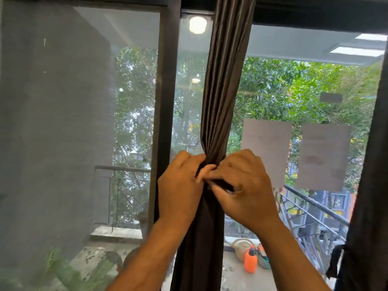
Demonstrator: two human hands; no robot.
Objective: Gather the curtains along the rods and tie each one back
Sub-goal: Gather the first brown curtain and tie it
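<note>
A dark brown curtain [224, 85] hangs bunched into a narrow column in front of the window's middle. My left hand [180, 185] grips the bunch from the left at its pinched waist. My right hand [243, 185] holds it from the right, fingers curled round a dark strip of fabric [222, 184] at the same spot. Both thumbs meet at the front of the bunch. Below the hands the curtain falls straight down. A second dark curtain [369, 185] hangs gathered at the right edge, with a dark tie [336, 261] hanging at its side.
A dark window frame post [165, 101] stands just left of the curtain, with a mesh screen [52, 122] further left. Two paper sheets [266, 152] stick to the glass on the right. Outside, on the balcony, sit an orange spray bottle [251, 261] and a watering can [241, 246].
</note>
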